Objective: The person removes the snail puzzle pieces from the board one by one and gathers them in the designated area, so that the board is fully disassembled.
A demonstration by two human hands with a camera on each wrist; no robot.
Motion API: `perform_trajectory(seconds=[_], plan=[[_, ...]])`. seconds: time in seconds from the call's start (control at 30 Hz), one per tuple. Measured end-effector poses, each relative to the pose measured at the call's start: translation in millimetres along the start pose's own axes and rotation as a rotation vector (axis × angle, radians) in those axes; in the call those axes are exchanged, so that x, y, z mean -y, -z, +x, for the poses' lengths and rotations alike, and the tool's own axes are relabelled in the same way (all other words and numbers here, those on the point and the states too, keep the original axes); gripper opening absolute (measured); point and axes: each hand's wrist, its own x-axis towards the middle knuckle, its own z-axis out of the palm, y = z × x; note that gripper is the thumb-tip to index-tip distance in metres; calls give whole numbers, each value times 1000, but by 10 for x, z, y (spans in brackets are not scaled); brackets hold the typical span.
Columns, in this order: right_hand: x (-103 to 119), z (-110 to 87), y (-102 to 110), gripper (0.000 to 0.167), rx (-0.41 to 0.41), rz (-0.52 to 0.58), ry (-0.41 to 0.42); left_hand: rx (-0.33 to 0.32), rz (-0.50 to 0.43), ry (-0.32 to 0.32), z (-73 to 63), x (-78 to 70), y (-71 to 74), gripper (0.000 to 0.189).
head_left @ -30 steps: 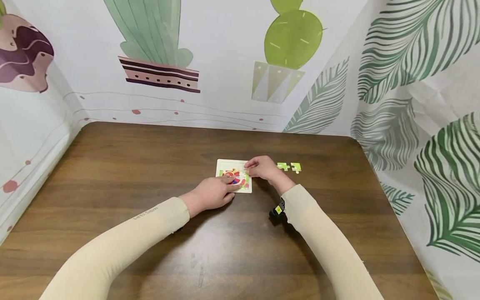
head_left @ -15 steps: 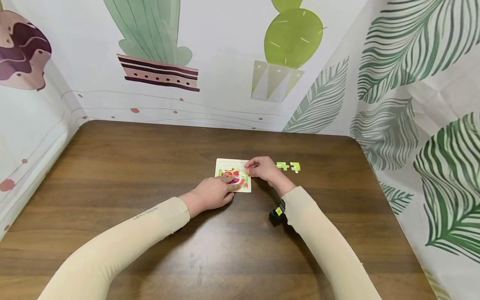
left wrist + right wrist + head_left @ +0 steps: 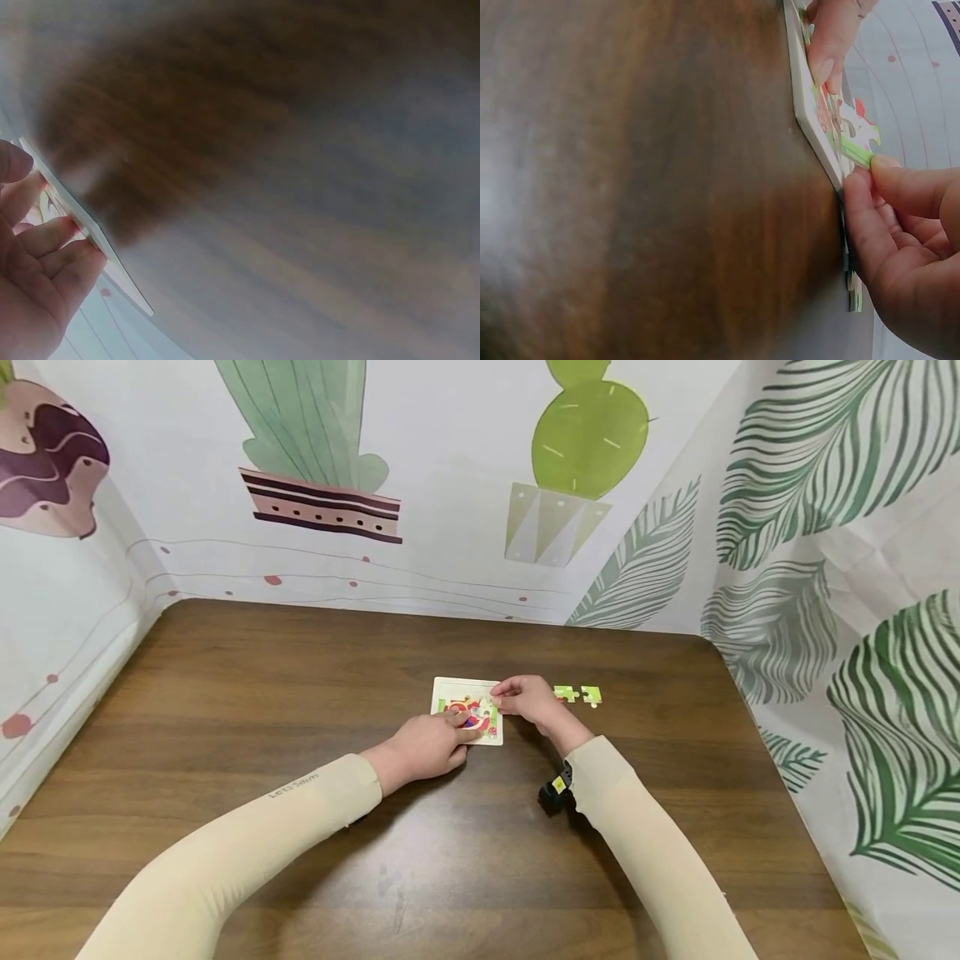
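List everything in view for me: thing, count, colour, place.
Puzzle board: 1, pale rim with multicoloured picture, on the table
Held puzzle piece: 1, white, green and red, at the board's right side
Loose puzzle pieces: 2, mostly green, right of the board
Table: 1, brown, under everything
Backdrop: white with printed plants, around the table
Wrist device: 1 plainly visible, black with yellow, right wrist
Sleeves: 2, cream, on both arms
Left hand: 1, bare, fingers on the board
Right hand: 1, bare, pinching the held piece

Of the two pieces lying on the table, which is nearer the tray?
The left piece in the head view; it shows next to the right hand, while the other piece lies farther right.
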Motion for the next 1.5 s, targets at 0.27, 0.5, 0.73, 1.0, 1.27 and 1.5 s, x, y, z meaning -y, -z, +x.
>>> perform_trajectory(seconds=[0.27,0.5,0.73,1.0,1.27,1.5], plan=[[48,-32,98,25,10,15,-14,-12,11,5,6,-13,21,39],[72,-136,301,25,14,-36,21,-18,4,6,3,-7,20,39],[29,-231,571,28,-15,-83,48,-18,-11,2,6,-5,7,40],[-40,-320,858,30,-16,-57,46,-33,-5,-6,11,1,-3,40],[-181,-400,1054,32,-41,-100,24,-31,-3,0,1,17,-26,40],[-300,-494,1118,31,-73,-99,30,-29,12,-5,-8,22,-24,41]])
